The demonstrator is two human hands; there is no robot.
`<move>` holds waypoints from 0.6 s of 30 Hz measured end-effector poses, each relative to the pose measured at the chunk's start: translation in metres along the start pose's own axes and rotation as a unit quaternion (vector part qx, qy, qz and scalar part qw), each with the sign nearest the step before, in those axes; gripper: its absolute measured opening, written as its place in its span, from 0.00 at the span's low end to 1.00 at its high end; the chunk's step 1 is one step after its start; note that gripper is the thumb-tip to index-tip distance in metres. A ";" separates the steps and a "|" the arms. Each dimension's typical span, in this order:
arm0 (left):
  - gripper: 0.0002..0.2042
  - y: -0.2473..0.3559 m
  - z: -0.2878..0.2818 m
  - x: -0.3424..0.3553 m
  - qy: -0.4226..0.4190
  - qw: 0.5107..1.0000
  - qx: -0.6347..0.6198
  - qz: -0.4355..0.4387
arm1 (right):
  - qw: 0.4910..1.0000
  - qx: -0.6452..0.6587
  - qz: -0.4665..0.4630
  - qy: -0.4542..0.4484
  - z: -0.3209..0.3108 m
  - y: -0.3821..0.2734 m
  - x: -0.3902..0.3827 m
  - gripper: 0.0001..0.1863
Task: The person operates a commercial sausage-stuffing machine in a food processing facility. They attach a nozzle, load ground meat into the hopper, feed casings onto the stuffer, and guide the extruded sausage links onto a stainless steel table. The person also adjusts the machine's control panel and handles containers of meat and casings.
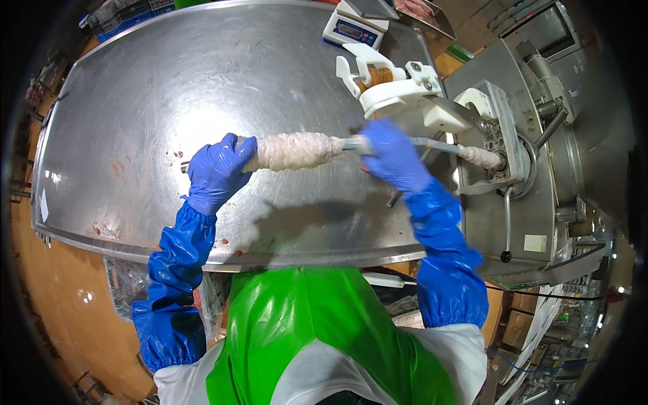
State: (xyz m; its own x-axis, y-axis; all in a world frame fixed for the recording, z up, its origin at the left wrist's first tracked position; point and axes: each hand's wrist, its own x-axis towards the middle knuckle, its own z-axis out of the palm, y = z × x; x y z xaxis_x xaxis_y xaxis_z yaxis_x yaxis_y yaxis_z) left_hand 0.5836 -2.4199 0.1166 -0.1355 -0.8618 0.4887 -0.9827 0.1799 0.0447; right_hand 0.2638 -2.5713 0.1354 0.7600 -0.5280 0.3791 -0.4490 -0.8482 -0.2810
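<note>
Green apron [270, 317], bottom centre; two gloved hands along the grey tube [350, 144] mid-frame.
Left hand [219, 172], left of centre, wraps the left end of the larger casing bunch [297, 151]; right hand [393, 154], mid-frame, blurs over the tube, its closure unclear. Pulling too hard could tear the pale gathers; a slick glove could slip. Counted: one apron, two hands, two bunches (the smaller [480, 156] centre right), one scale [354, 30] at top.
</note>
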 end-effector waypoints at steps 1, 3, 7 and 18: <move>0.25 0.001 -0.001 0.001 -0.004 1.000 0.000 0.002 | 0.991 -0.104 0.080 -0.029 -0.029 0.015 -0.016 0.07; 0.24 0.001 0.002 0.004 0.002 1.000 -0.007 0.000 | 0.945 -0.270 0.182 -0.027 -0.082 0.089 -0.085 0.06; 0.24 0.000 0.004 0.007 -0.001 1.000 -0.018 -0.002 | 0.938 -0.314 0.145 0.039 -0.102 0.121 -0.114 0.17; 0.23 -0.002 0.000 0.001 -0.005 1.000 -0.005 -0.006 | 0.999 0.019 -0.006 -0.038 0.019 -0.045 0.033 0.16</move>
State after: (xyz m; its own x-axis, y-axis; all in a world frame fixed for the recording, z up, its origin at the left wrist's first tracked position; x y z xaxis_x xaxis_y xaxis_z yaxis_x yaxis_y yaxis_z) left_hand 0.5851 -2.4212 0.1176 -0.1243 -0.8690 0.4790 -0.9831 0.1731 0.0590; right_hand 0.3176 -2.5501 0.1441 0.7993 -0.5114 0.3155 -0.4220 -0.8515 -0.3111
